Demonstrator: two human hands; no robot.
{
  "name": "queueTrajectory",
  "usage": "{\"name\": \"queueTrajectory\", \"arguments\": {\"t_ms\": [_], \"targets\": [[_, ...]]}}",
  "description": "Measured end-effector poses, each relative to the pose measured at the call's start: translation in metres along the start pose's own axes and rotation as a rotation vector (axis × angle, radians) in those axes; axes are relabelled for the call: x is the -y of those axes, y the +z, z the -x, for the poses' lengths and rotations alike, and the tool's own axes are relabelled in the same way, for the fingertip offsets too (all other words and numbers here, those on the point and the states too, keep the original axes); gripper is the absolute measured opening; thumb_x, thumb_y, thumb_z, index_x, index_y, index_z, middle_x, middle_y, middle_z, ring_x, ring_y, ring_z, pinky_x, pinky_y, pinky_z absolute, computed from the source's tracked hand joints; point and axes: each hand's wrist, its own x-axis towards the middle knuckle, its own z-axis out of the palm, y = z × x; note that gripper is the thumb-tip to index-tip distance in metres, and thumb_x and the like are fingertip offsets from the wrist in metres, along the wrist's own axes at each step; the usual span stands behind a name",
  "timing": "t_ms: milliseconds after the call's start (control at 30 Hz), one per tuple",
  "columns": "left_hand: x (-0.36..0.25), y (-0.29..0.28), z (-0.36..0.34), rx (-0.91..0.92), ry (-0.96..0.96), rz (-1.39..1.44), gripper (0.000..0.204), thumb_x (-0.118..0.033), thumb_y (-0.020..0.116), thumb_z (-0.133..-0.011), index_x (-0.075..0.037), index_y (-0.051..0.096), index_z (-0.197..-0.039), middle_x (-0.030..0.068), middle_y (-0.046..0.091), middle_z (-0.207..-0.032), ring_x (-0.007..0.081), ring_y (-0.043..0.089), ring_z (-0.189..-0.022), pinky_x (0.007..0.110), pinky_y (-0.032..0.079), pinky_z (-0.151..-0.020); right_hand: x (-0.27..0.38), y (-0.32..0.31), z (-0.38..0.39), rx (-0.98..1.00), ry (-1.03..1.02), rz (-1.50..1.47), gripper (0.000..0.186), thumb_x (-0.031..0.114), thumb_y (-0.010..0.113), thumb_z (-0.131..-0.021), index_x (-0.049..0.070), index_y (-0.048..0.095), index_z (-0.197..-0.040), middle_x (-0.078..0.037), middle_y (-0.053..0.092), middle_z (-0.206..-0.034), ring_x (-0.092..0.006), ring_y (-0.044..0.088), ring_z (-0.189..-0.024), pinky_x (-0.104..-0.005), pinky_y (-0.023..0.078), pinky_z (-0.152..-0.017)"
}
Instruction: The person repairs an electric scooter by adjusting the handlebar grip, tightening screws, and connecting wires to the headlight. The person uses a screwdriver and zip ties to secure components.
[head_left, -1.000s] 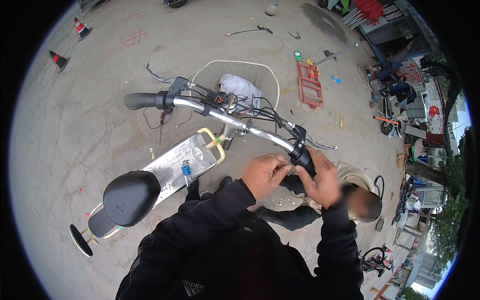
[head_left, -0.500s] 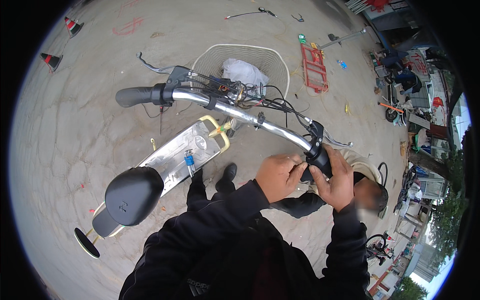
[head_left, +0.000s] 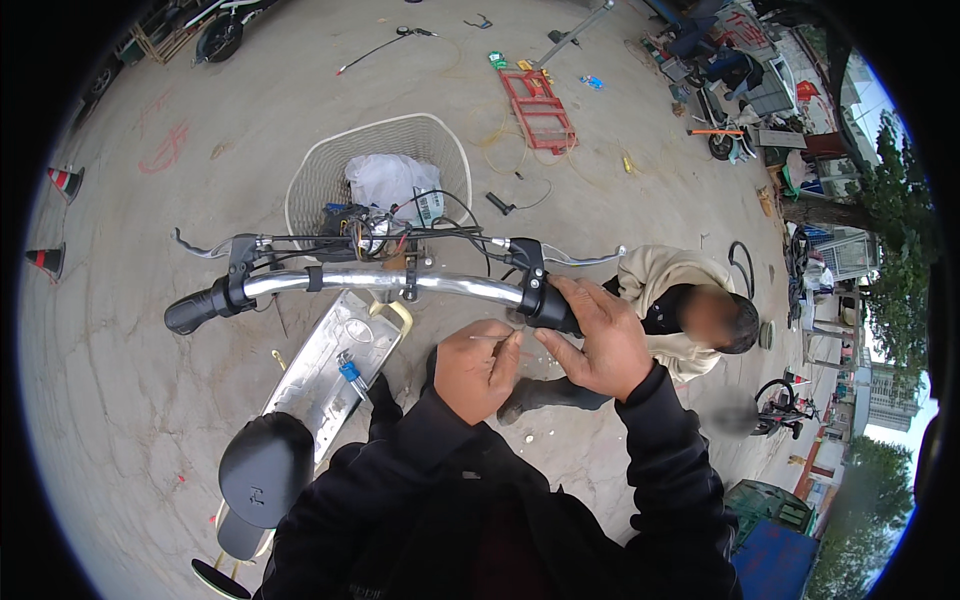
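My right hand (head_left: 606, 340) is wrapped round the black right grip (head_left: 556, 308) of a chrome handlebar (head_left: 462, 287), thumb below and fingers on top. Close to the inner end of that grip, my left hand (head_left: 476, 372) is closed in a pinch. A thin metal rod that looks like a hex key (head_left: 487, 338) sticks out of its fingers; the rest of it is hidden. A black brake lever clamp (head_left: 528, 262) sits just inboard of the grip. On the silver footboard (head_left: 318, 372) lies a blue hex key set (head_left: 350, 371).
A white basket (head_left: 304, 190) with a white plastic bag (head_left: 385, 182) and loose cables is ahead of the handlebar. The black saddle (head_left: 266, 468) is at lower left. Another person (head_left: 672, 300) crouches at the right. A red metal frame (head_left: 540, 112) lies on the ground beyond.
The handlebar now lies more level across the view, and both hands appear farther left. My left hand has drawn slightly away from the grip, and the thin rod now shows.
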Motion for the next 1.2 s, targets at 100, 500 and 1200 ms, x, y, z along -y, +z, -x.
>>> {"name": "queueTrajectory", "arguments": {"t_ms": [100, 500, 1200], "targets": [[0.02, -0.01, 0.025, 0.046, 0.086, -0.144, 0.008, -0.001, 0.07, -0.094, 0.003, 0.07, -0.087, 0.0159, 0.068, -0.075, 0.031, 0.066, -0.064, 0.036, 0.051, -0.062, -0.001, -0.002, -0.001, 0.006, -0.001, 0.022, 0.058, 0.03, 0.079, -0.087, -0.004, 0.061, -0.131, -0.018, 0.066, -0.098, -0.0383, 0.068, -0.083, -0.0436, 0.055, -0.072], [0.039, -0.087, 0.056, 0.237, -0.253, -0.163, 0.022, -0.014, 0.067, -0.1, 0.002, 0.068, -0.085, 0.0166, 0.059, -0.064, 0.0317, 0.06, -0.055, 0.039, 0.045, -0.055, 0.01, 0.0, 0.0, -0.108, 0.059, 0.04, 0.054, 0.031, 0.082, -0.082, 0.0, 0.067, -0.123, -0.018, 0.069, -0.107, -0.0383, 0.069, -0.087, -0.0432, 0.056, -0.074], [-0.035, -0.106, 0.082, 0.476, 0.177, -0.408, 0.016, -0.019, 0.069, -0.093, -0.004, 0.067, -0.087, 0.0157, 0.065, -0.074, 0.0387, 0.065, -0.07, 0.05, 0.051, -0.064, 0.137, 0.11, 0.074, -0.388, 0.212, -0.781, 0.007, 0.002, 0.075, -0.093, 0.0, 0.071, -0.097, -0.011, 0.069, -0.096, -0.0216, 0.067, -0.084, -0.0313, 0.052, -0.075]]}}
